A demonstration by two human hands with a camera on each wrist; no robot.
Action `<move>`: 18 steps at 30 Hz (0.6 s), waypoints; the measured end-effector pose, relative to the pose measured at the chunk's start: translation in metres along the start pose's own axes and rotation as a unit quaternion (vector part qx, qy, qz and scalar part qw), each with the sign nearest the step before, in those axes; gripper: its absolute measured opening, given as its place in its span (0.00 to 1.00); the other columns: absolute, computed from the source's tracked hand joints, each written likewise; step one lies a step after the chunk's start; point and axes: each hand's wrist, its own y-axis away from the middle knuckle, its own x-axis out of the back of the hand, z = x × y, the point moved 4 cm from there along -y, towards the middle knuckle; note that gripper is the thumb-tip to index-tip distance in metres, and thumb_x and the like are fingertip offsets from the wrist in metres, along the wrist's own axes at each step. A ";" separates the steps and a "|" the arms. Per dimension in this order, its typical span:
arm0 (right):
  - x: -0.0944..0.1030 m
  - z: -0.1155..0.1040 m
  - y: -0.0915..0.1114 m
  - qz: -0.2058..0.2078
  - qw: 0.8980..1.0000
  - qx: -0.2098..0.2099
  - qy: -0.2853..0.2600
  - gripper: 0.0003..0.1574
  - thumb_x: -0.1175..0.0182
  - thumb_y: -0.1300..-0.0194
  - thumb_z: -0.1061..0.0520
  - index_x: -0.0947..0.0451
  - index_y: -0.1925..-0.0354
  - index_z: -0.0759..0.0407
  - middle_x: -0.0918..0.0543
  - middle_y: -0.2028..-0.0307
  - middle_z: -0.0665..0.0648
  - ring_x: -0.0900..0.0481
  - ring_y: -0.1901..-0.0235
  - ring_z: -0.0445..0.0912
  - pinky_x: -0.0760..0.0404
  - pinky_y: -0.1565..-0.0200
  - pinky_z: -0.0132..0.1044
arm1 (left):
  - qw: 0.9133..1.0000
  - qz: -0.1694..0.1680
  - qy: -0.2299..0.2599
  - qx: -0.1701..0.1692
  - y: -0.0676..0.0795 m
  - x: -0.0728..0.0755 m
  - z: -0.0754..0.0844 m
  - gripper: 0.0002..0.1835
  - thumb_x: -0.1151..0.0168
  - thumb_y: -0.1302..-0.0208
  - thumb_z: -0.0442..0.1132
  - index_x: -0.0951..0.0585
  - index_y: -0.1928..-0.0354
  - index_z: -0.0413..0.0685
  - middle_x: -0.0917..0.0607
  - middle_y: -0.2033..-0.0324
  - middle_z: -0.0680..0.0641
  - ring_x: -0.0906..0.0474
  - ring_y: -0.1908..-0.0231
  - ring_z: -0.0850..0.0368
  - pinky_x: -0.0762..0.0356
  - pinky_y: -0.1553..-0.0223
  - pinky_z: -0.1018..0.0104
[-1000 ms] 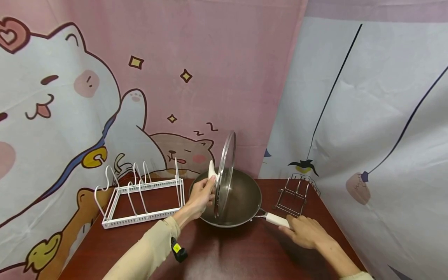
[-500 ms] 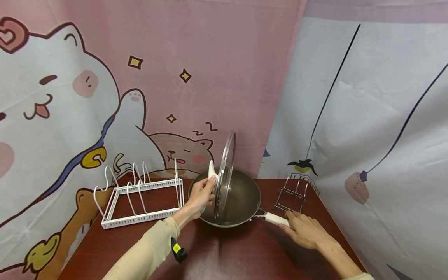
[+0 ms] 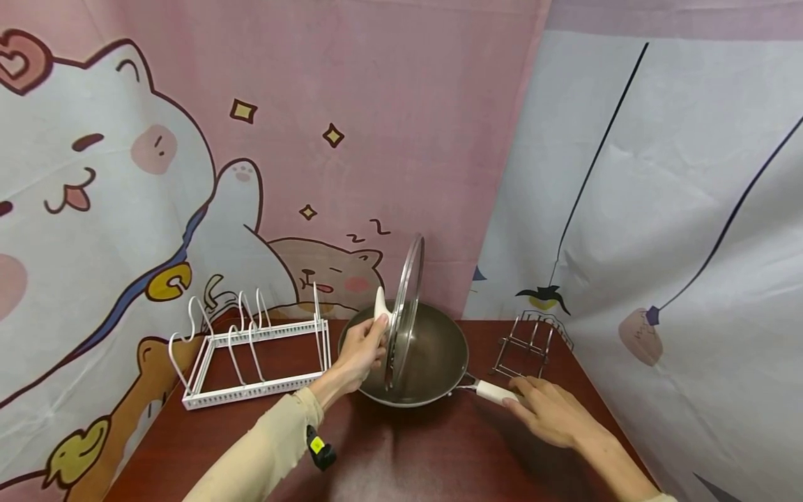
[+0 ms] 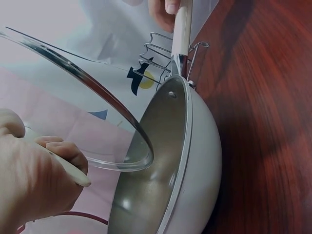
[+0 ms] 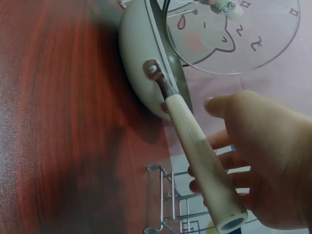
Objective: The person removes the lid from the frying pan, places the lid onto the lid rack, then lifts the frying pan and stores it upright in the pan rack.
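My left hand (image 3: 357, 352) grips the white handle of a clear glass lid (image 3: 410, 300) with a metal rim. The lid stands nearly on edge over a dark-lined wok (image 3: 442, 348); whether it touches the inside cannot be told. My right hand (image 3: 552, 413) is at the wok's white handle (image 3: 492, 392). In the right wrist view, the thumb stays apart from the wok handle (image 5: 197, 151), while the fingers lie loosely behind it. The left wrist view shows the wok's pale outer wall (image 4: 204, 161) and the lid's rim (image 4: 97, 85) above its opening.
A white rack with upright dividers (image 3: 251, 390) stands left of the wok on the dark red tabletop (image 3: 433, 453). Behind the right hand is a small metal wire rack (image 3: 527, 346). Cartoon-printed cloth (image 3: 408, 139) hangs behind and to the right.
My right hand has loosened and shifted slightly to the right along the wok's handle. The left hand, lid and wok stay in place.
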 end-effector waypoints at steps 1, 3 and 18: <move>0.001 0.001 0.000 0.001 1.000 -0.004 -0.007 0.27 0.36 0.17 0.34 0.15 0.38 0.52 0.08 0.45 0.55 0.08 0.48 0.53 0.10 0.50 0.55 | 1.000 -0.001 0.001 0.000 0.000 0.000 0.000 0.20 0.44 0.10 0.56 0.21 0.61 0.50 0.26 0.68 0.53 0.36 0.75 0.63 0.35 0.77 0.72; 0.004 0.002 0.002 0.002 1.000 -0.009 -0.026 0.29 0.38 0.16 0.35 0.16 0.35 0.54 0.09 0.40 0.58 0.09 0.42 0.56 0.10 0.45 0.58 | 1.000 -0.004 0.002 0.000 0.000 -0.001 0.000 0.20 0.45 0.10 0.56 0.21 0.61 0.50 0.26 0.68 0.53 0.36 0.75 0.63 0.35 0.78 0.72; 0.019 0.014 0.005 0.087 0.986 -0.015 -0.140 0.29 0.41 0.12 0.43 0.22 0.25 0.55 0.14 0.29 0.59 0.16 0.28 0.61 0.16 0.34 0.62 | 1.000 -0.010 0.007 -0.001 0.000 -0.004 -0.003 0.21 0.44 0.10 0.57 0.21 0.59 0.49 0.26 0.67 0.50 0.36 0.76 0.64 0.35 0.79 0.73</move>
